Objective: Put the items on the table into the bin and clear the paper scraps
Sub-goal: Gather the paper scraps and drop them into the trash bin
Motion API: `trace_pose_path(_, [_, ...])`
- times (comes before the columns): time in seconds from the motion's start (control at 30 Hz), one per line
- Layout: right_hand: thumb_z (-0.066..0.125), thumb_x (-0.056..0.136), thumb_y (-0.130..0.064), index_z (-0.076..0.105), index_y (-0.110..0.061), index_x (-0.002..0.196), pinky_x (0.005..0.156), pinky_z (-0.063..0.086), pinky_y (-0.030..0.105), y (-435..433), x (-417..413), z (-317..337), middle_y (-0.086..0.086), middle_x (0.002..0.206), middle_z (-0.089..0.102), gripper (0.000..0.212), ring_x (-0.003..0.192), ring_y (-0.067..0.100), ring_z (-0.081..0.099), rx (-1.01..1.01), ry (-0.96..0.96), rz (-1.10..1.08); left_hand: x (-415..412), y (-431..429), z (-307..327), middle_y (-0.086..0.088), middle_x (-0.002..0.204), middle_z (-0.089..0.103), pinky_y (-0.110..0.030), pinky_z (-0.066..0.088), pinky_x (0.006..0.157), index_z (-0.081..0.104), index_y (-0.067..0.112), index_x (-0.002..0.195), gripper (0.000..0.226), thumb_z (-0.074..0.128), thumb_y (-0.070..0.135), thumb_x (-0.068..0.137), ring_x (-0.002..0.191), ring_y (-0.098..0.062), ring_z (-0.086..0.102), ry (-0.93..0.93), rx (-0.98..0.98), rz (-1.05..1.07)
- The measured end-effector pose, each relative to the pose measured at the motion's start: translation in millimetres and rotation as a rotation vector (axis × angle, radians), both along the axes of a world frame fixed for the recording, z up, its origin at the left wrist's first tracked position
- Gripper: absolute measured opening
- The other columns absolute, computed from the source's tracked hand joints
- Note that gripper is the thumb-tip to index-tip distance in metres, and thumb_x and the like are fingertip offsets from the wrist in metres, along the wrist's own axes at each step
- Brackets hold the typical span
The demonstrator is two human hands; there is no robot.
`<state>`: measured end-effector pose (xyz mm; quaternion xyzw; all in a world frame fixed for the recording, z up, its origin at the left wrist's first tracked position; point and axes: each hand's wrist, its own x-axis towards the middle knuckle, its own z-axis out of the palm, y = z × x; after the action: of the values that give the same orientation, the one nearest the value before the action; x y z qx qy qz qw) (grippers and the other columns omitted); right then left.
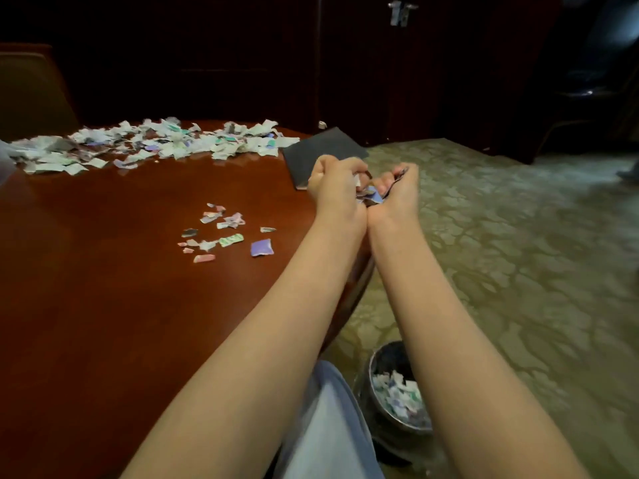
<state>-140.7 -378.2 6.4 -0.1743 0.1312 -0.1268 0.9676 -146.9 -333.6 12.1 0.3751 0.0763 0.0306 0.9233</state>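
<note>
My left hand (333,183) and my right hand (397,188) are cupped together at the table's right edge, closed around a bunch of torn paper scraps (371,195). A small cluster of loose scraps (224,233) lies on the red-brown table (103,288) to the left of my hands. A long heap of scraps (152,143) runs along the table's far side. On the floor, below my right forearm, stands the bin (394,392), partly filled with scraps and partly hidden by the arm.
A dark flat notebook (325,150) lies at the table's edge just beyond my hands. Patterned carpet (518,254) spreads to the right. Dark wooden doors stand at the back, and a chair back (31,88) rises at far left.
</note>
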Motion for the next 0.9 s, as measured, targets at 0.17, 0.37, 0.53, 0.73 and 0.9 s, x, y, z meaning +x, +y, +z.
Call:
trace_pose_path(0.17, [0.040, 0.089, -0.010, 0.025, -0.016, 0.056, 0.034, 0.023, 0.012, -49.7, -11.1, -16.6, -0.006, 0.033, 0.023, 0.036, 0.027, 0.009, 0.020, 0.039, 0.052, -0.137, -7.7, -51.0, -13.8, -0.005, 0.058, 0.030, -0.023, 0.026, 0.048, 0.026, 0.016, 0.061, 0.044, 0.041, -0.022, 0.075, 0.048, -0.014, 0.027, 0.073, -0.002, -0.136])
trace_pose_path(0.37, [0.039, 0.091, -0.011, 0.026, -0.015, 0.057, 0.031, 0.023, 0.007, -96.4, -22.1, -56.2, -0.006, 0.028, 0.023, 0.037, 0.022, 0.008, 0.020, 0.076, 0.132, -0.250, -18.4, -100.1, -48.2, -0.004, 0.062, 0.031, -0.010, 0.028, 0.034, 0.034, 0.015, 0.069, 0.037, 0.036, -0.020, 0.082, 0.031, -0.011, 0.030, 0.116, 0.050, -0.276])
trace_pose_path(0.53, [0.039, 0.093, -0.011, 0.026, -0.016, 0.058, 0.029, 0.023, 0.007, -120.9, -23.7, -95.1, -0.007, 0.026, 0.023, 0.038, 0.020, 0.006, 0.020, 0.083, 0.235, -0.298, -14.5, -126.9, -87.4, -0.004, 0.063, 0.030, -0.012, 0.027, 0.035, 0.029, 0.016, 0.067, 0.039, 0.042, -0.014, 0.088, 0.042, -0.013, 0.029, 0.143, 0.123, -0.319])
trace_pose_path(0.73, [0.042, 0.095, -0.014, 0.034, -0.015, 0.061, 0.031, 0.025, 0.009, -138.7, -24.4, -145.9, -0.004, 0.035, 0.030, 0.035, 0.027, 0.006, 0.027, 0.037, 0.413, -0.305, -9.8, -149.3, -137.5, -0.003, 0.064, 0.030, -0.009, 0.028, 0.031, 0.028, 0.017, 0.066, 0.041, 0.045, -0.010, 0.091, 0.051, -0.013, 0.027, 0.218, 0.233, -0.357])
trace_pose_path(0.9, [0.043, 0.095, -0.013, 0.035, -0.015, 0.060, 0.031, 0.024, 0.006, -150.0, -23.0, -187.6, -0.008, 0.026, 0.028, 0.035, 0.021, 0.005, 0.024, 0.022, 0.544, -0.274, -7.2, -160.3, -179.3, -0.003, 0.063, 0.033, -0.013, 0.027, 0.033, 0.030, 0.016, 0.067, 0.038, 0.046, -0.009, 0.091, 0.044, -0.014, 0.031, 0.307, 0.309, -0.383])
